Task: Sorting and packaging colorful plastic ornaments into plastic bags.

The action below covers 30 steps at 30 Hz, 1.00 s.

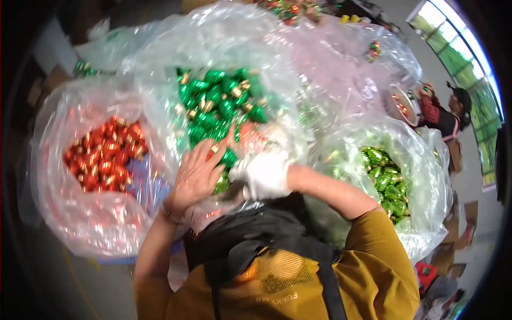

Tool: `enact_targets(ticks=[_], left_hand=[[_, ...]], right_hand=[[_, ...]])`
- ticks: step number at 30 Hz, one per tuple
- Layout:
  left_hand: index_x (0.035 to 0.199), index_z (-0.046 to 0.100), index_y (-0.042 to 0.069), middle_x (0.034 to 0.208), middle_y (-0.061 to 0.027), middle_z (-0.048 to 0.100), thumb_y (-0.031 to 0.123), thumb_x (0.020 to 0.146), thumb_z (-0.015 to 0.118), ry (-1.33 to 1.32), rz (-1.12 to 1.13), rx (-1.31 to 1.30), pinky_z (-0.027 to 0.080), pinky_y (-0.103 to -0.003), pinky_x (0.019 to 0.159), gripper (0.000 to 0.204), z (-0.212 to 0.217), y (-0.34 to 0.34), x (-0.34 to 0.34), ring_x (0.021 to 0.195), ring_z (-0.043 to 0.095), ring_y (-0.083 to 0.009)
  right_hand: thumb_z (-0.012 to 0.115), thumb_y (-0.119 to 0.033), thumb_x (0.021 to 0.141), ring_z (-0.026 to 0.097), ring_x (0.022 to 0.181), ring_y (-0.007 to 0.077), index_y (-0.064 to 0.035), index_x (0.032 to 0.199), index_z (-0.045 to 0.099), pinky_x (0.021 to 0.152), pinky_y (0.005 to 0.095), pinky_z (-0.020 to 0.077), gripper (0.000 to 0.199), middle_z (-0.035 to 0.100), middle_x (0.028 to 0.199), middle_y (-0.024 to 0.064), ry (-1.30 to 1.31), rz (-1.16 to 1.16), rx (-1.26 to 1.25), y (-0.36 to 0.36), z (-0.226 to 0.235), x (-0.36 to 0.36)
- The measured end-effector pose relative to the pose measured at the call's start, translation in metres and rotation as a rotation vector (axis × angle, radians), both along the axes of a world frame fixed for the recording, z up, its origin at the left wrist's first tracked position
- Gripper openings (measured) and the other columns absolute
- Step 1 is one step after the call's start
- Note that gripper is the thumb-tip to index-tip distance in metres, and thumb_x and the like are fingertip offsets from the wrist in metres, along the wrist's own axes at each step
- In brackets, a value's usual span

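The bare left hand (194, 176) lies back-up with its fingers reaching forward; whether they close on anything cannot be told. The white-gloved right hand (264, 176) is bent and blurred, its grip likewise unclear. Between the two are a glossy dark-green bauble (228, 158) and, just below it, a lime-green bauble (221, 183). Both look light, hard-shelled and slippery, perhaps easily scratched or cracked; the widest part of the body seems a safer hold than the small gold-coloured cap.

Beyond the hands, a heap of dark-green baubles (226, 109), rounded and metallic with gold caps, rests on crinkled clear plastic. Similar thin, creased film surrounds the red baubles (106, 154) on the left and the lime-green baubles (392, 194) on the right.
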<state>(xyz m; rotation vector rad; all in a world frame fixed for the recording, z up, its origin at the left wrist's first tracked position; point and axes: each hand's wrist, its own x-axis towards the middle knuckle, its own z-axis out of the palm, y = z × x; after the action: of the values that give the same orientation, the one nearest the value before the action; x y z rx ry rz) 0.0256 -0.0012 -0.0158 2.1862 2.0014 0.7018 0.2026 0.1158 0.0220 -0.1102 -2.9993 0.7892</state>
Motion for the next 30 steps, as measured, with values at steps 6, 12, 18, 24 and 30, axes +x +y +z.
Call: enact_targets(ticks=[6, 12, 18, 24, 30], left_hand=[[0.133, 0.046, 0.003, 0.131, -0.019, 0.043, 0.022, 0.09, 0.052, -0.023, -0.058, -0.017, 0.035, -0.042, 0.099, 0.047, 0.012, 0.015, 0.002, 0.124, 0.04, -0.0353], [0.132, 0.048, 0.001, 0.14, -0.0177, 0.04, 0.016, 0.09, 0.05, -0.633, 0.071, 0.132, 0.035, -0.038, 0.103, 0.045, 0.047, 0.003, 0.003, 0.13, 0.037, -0.0322], [0.113, 0.062, -0.004, 0.116, -0.0178, 0.061, 0.013, 0.09, 0.049, -0.381, 0.307, 0.319, 0.039, -0.037, 0.1, 0.032, 0.055, -0.038, -0.05, 0.112, 0.056, -0.0301], [0.098, 0.062, -0.007, 0.101, -0.0141, 0.062, 0.01, 0.095, 0.044, -0.515, 0.863, 0.346, 0.046, -0.032, 0.085, 0.025, 0.014, -0.087, -0.103, 0.096, 0.057, -0.022], [0.1, 0.059, -0.007, 0.098, -0.0118, 0.061, 0.014, 0.099, 0.042, -0.631, 1.069, 0.035, 0.043, -0.031, 0.087, 0.027, -0.039, -0.093, -0.113, 0.097, 0.056, -0.0198]], right_hand=[[0.059, -0.017, 0.078, 0.062, 0.074, 0.034, -0.0074, 0.089, 0.06, 0.062, 0.0435, 0.0494, 0.015, 0.059, 0.086, 0.0142, 0.03, 0.009, 0.213, 0.016, -0.031, 0.006], [0.058, -0.012, 0.079, 0.062, 0.072, 0.0291, -0.0082, 0.086, 0.061, 0.061, 0.04, 0.0502, 0.009, 0.057, 0.084, 0.0118, 0.121, -0.111, 0.334, 0.041, 0.052, 0.052], [0.066, 0.006, 0.074, 0.051, 0.065, 0.0166, -0.0034, 0.078, 0.061, 0.062, 0.0314, 0.0474, 0.011, 0.055, 0.071, 0.0073, 0.42, -0.523, 0.293, 0.149, 0.134, 0.082], [0.063, -0.012, 0.08, 0.063, 0.081, 0.0373, -0.0056, 0.093, 0.067, 0.073, 0.042, 0.051, 0.016, 0.065, 0.088, 0.0206, 0.141, -0.938, 0.6, 0.357, 0.089, 0.06], [0.067, -0.025, 0.075, 0.064, 0.09, 0.0391, -0.0066, 0.096, 0.068, 0.078, 0.0461, 0.0501, 0.028, 0.066, 0.094, 0.0232, -0.09, -1.168, 0.538, 0.534, -0.023, 0.02]])
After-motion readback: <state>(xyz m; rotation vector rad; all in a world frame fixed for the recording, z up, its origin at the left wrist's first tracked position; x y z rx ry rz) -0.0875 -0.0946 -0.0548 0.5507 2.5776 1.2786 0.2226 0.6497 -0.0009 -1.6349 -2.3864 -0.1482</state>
